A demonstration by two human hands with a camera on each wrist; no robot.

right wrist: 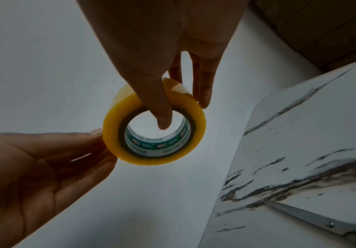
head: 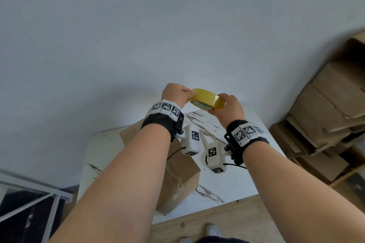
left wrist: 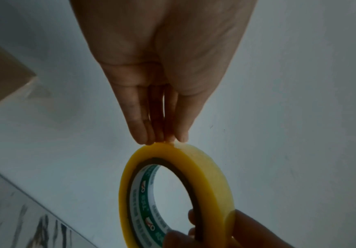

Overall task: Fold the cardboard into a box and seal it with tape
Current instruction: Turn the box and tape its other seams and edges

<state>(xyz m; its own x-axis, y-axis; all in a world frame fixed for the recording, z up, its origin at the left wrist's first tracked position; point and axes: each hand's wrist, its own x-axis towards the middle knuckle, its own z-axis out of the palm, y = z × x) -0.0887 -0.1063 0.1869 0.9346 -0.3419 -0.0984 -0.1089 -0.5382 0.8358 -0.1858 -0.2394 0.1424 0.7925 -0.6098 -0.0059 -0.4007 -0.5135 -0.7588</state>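
Note:
In the head view both hands are raised in front of the wall, holding a yellow tape roll [head: 205, 99] between them. My right hand [head: 224, 104] grips the roll, with the thumb through its core and the fingers [right wrist: 203, 94] behind the outer band. My left hand [head: 177, 92] pinches the roll's opposite rim with thumb and fingertips [left wrist: 151, 139]. Below my left forearm a brown cardboard box [head: 181, 175] stands folded on the table, with clear tape along its side. My forearm hides part of it.
The white marble-patterned table [head: 227, 185] carries scissors [right wrist: 313, 219] near its right side. Flattened cardboard is stacked on the floor at the right [head: 327, 112]. A white metal frame [head: 39, 199] stands at the lower left. The plain wall is close ahead.

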